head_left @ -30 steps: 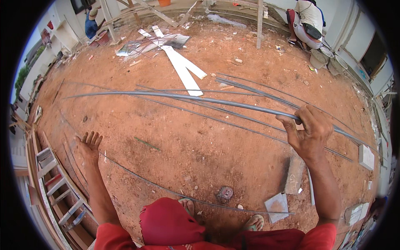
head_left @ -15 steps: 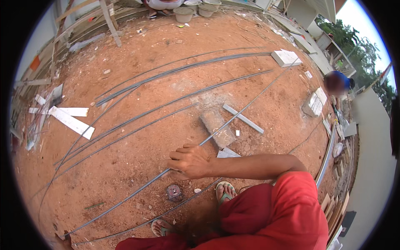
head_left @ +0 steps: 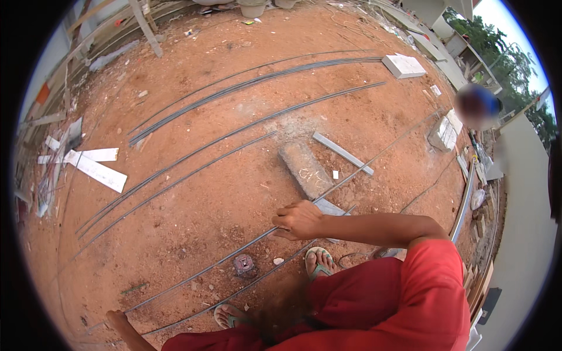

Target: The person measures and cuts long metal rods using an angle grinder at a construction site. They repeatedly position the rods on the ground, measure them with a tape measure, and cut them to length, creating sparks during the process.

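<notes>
My right hand [head_left: 300, 220] is closed around a long thin steel rod [head_left: 202, 272], knuckles upward. The rod runs diagonally from the lower left to a far end, blurred, near the white block at right. At the lower left my left hand [head_left: 119, 320] is closed at the rod's near part; its fingers are partly hidden. Below the held rod a second rod [head_left: 225, 301] lies on the soil, passing close to my sandalled feet. Between these two rods sits a small dark reddish block [head_left: 244, 265].
A rough concrete slab [head_left: 304, 167] and a grey metal bar [head_left: 343, 154] lie beyond my right hand. Several rods [head_left: 234, 130] stretch across the red soil, a bundle ending at a white block [head_left: 404, 66]. White boards [head_left: 96, 169] lie left. A person [head_left: 477, 106] is at far right.
My right hand and the rod have moved right. My left hand has come into clearer view at the lower left. A thin dark line no longer crosses the left ends of the lying rods.
</notes>
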The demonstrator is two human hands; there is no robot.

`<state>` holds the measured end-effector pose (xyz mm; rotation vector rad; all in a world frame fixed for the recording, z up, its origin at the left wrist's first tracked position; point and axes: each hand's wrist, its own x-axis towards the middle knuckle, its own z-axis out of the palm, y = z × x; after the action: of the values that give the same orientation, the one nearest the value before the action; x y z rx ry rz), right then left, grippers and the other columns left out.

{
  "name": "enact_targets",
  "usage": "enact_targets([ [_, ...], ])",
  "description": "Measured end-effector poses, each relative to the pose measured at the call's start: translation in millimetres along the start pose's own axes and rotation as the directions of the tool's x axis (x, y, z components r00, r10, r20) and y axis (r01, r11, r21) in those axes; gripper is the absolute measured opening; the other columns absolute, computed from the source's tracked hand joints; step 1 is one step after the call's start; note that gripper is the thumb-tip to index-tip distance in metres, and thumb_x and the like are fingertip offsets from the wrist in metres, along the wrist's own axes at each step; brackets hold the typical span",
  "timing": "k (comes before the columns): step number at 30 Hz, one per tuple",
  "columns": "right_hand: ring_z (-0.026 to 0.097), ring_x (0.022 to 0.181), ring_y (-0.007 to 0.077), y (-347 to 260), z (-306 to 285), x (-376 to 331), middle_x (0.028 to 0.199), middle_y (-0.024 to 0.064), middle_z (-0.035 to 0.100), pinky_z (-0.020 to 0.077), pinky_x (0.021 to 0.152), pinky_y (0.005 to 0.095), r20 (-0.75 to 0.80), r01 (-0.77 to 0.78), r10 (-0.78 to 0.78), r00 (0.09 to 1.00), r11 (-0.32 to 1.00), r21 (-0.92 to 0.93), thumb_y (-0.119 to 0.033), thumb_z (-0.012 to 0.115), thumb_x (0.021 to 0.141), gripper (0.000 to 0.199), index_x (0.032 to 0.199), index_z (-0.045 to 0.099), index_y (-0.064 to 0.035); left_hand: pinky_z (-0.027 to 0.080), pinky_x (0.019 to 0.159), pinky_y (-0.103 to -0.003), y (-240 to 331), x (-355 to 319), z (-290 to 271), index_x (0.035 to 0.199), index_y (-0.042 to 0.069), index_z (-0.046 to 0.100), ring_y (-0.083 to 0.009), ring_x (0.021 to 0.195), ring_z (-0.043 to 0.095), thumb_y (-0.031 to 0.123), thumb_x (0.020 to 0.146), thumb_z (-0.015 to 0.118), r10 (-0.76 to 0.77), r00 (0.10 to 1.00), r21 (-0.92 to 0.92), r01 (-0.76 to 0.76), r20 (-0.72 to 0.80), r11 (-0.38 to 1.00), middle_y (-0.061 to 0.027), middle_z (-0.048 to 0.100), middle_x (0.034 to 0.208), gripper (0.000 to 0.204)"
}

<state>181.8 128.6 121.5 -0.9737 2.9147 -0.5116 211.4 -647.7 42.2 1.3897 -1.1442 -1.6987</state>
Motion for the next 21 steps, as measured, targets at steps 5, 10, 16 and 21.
enact_targets([
  [5, 0.068, 0.072, 0.0286, 26, 1, -51, 0.078, 0.0061, 0.063, 0.0547, 0.065, 0.0409, 0.058, -0.096, 0.098, 0.993, 0.994, -0.045, -0.034, 0.078, 0.084, 0.025, 0.085, 0.068, -0.0107, 0.045, 0.054, -0.041, -30, -34, 37, 0.099, -0.006, 0.055, -0.0272, 0.067, 0.052, 0.022, 0.094, 0.063, -0.049, 0.971, -0.116, 0.022, -0.234, 0.993, -0.0171, 0.058, 0.091, 0.029],
  [10, 0.067, 0.072, 0.0291, 53, 10, -28, 0.080, 0.0063, 0.063, 0.0547, 0.068, 0.0422, 0.061, -0.004, 0.006, 0.998, 1.000, -0.029, -0.027, 0.080, 0.080, 0.022, 0.085, 0.067, -0.0101, 0.047, 0.047, -0.034, -34, 1, -7, 0.089, 0.001, 0.055, -0.0191, 0.052, 0.043, 0.013, 0.096, 0.053, -0.094, 0.900, -0.012, 0.098, -0.427, 0.995, -0.0092, 0.052, 0.071, 0.014],
  [16, 0.068, 0.080, 0.0281, 100, -15, -34, 0.085, 0.0064, 0.065, 0.0551, 0.074, 0.0408, 0.114, -0.047, 0.067, 0.991, 0.984, -0.173, -0.027, 0.079, 0.080, 0.023, 0.092, 0.068, -0.0105, 0.052, 0.057, -0.033, -73, -64, 36, 0.084, 0.005, 0.050, -0.0199, 0.061, 0.051, 0.014, 0.106, 0.045, -0.137, 0.991, -0.049, 0.136, -0.002, 0.989, -0.0078, 0.055, 0.078, 0.025],
  [21, 0.067, 0.096, 0.0257, 126, -14, -41, 0.090, 0.0052, 0.065, 0.0534, 0.084, 0.0412, 0.142, -0.071, 0.124, 0.982, 0.940, -0.332, -0.028, 0.073, 0.086, 0.020, 0.097, 0.069, -0.0118, 0.065, 0.081, -0.045, -97, -65, 38, 0.093, -0.002, 0.057, -0.0262, 0.075, 0.065, 0.023, 0.108, 0.044, -0.227, 0.971, -0.022, 0.229, 0.073, 0.973, -0.0129, 0.063, 0.085, 0.032],
])
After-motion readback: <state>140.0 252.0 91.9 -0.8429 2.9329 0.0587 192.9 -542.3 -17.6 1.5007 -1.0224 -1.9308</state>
